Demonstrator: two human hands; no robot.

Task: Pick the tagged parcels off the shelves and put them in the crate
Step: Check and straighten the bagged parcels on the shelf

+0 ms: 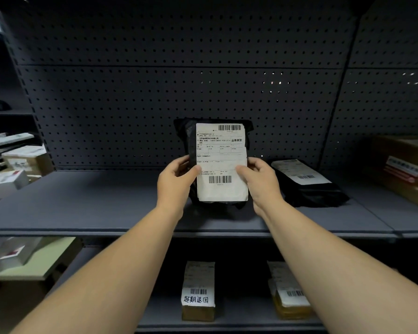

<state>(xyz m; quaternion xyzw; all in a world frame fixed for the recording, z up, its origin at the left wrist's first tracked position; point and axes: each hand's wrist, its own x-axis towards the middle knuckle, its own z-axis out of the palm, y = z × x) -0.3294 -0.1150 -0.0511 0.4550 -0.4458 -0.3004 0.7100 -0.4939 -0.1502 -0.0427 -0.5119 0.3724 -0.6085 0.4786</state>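
Observation:
A black poly-bag parcel (pixel 220 150) with a large white shipping label stands upright above the grey middle shelf (pixel 94 201), its label facing me. My left hand (pixel 176 182) grips its left edge and my right hand (pixel 258 179) grips its right edge, thumbs on the label. A second black parcel (pixel 307 184) with a white label lies flat on the same shelf just to the right. On the shelf below, a small cardboard box (pixel 198 290) carries a handwritten white tag, and a yellowish parcel (pixel 290 297) lies beside it. No crate is in view.
A pegboard back panel (pixel 179 92) closes off the shelf. A large brown carton (pixel 405 169) sits at the right end. Boxes (pixel 22 160) are stacked at the left, and a pale green board (pixel 34 259) with a white box lies lower left.

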